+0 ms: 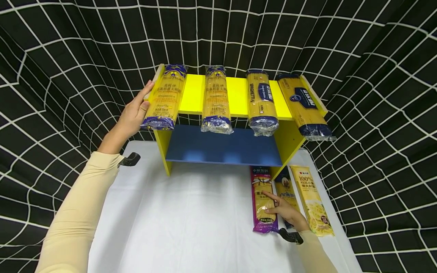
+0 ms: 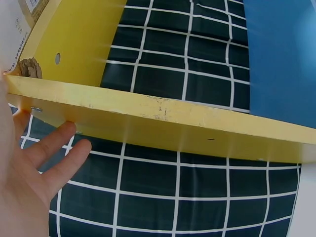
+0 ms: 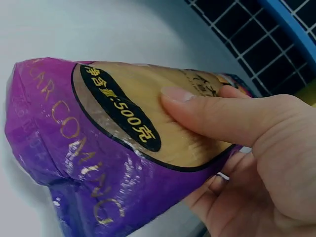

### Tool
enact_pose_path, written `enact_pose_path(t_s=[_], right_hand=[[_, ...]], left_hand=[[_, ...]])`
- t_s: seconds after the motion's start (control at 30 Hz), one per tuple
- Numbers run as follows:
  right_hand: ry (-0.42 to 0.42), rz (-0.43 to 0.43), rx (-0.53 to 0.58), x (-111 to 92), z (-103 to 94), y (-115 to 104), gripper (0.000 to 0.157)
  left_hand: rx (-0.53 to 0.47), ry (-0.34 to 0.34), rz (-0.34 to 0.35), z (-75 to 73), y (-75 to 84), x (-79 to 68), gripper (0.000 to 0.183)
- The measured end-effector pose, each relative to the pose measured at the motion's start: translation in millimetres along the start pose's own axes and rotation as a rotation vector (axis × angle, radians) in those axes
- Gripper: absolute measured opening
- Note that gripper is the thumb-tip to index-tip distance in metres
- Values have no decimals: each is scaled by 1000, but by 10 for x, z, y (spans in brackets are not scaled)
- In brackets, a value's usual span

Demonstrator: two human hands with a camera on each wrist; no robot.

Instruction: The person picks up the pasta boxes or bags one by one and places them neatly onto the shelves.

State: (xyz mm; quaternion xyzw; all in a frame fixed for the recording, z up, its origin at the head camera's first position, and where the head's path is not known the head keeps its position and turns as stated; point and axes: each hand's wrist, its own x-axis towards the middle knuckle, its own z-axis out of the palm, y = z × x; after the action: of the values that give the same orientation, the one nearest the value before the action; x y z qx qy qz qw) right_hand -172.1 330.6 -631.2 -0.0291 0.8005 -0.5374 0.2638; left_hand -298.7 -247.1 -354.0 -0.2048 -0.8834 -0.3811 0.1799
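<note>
My right hand (image 1: 290, 213) grips a purple-ended spaghetti pack (image 1: 264, 226) beneath the shelf's right side. In the right wrist view the thumb (image 3: 207, 111) presses on its clear window, with the other fingers along its side and partly hidden under it. My left hand (image 1: 131, 117) rests against the left side of the yellow and blue shelf rack (image 1: 194, 94), beside a blue-ended spaghetti pack (image 1: 165, 94). The left wrist view shows its extended fingers (image 2: 64, 163) at the outer face of the yellow side panel (image 2: 173, 116); its thumb is hidden there.
Three more spaghetti packs lie on the top shelf: one mid-left (image 1: 216, 96), one mid-right (image 1: 262, 98), one far right (image 1: 304, 102). On the white table (image 1: 191, 212) lie a dark blue pack (image 1: 285, 185) and a yellow pack (image 1: 308, 193). Black grid-patterned cloth (image 1: 218, 34) surrounds everything.
</note>
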Motion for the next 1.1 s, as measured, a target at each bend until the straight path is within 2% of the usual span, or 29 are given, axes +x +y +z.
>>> enact_pose_path(t_s=[0.13, 0.3, 0.37, 0.5, 0.77, 0.87, 1.1], right_hand=[[70, -23, -18, 7, 25, 36, 81], [104, -8, 70, 17, 96, 56, 80], [115, -16, 45, 19, 123, 34, 79], [85, -91, -67, 40, 181, -74, 74], [-135, -237, -119, 225, 422, -275, 73], [-221, -249, -110, 290, 551, -351, 74], [-340, -283, -172, 402, 840, -593, 70]], left_hand=[[4, 8, 7, -1, 8, 0, 55], [7, 16, 7, -2, 12, -1, 54], [7, 17, 7, -3, 12, -1, 54], [7, 20, 9, -4, 11, 2, 54], [-2, 9, 6, 12, -11, 7, 55], [1, 9, 3, 18, -20, 1, 55], [13, 18, 5, 17, -3, -12, 54]])
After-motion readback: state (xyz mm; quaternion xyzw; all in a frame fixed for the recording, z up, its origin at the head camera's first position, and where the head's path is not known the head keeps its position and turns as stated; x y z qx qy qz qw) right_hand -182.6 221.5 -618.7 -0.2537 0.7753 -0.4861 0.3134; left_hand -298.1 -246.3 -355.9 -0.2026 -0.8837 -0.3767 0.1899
